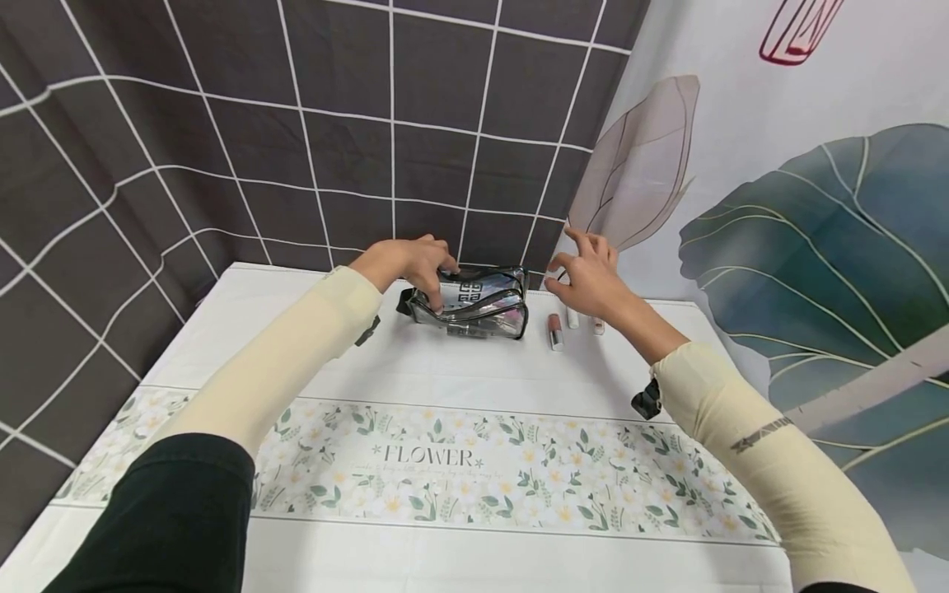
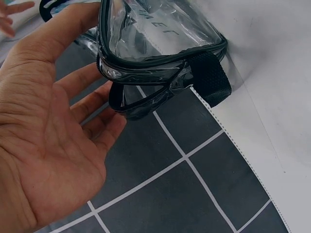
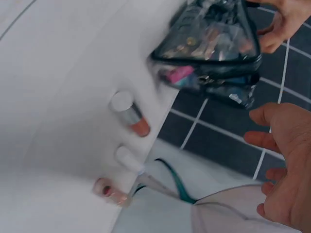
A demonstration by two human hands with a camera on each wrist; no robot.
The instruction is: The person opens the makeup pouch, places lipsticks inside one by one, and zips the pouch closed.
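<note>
A clear makeup bag [image 1: 498, 311] with black trim stands near the table's back edge, several small items showing through it in the right wrist view. My left hand [image 1: 415, 265] grips its left end, thumb [image 2: 63, 31] on one face and the other fingers on the opposite one. To the right of the bag, apart from it, my right hand [image 1: 593, 282] hovers with loosely bent fingers and nothing in them. Below that hand lie a brownish-pink lipstick tube with a silver end [image 3: 130, 114], a small white tube [image 3: 129, 159] and a little pinkish bottle [image 3: 112, 192].
A white tablecloth [image 1: 334, 527] with a flowered band covers the table. Behind the table hangs a dark cloth [image 1: 341, 156] with white grid lines. On the right a pale curtain [image 1: 741, 99] printed with large leaves meets the table's edge.
</note>
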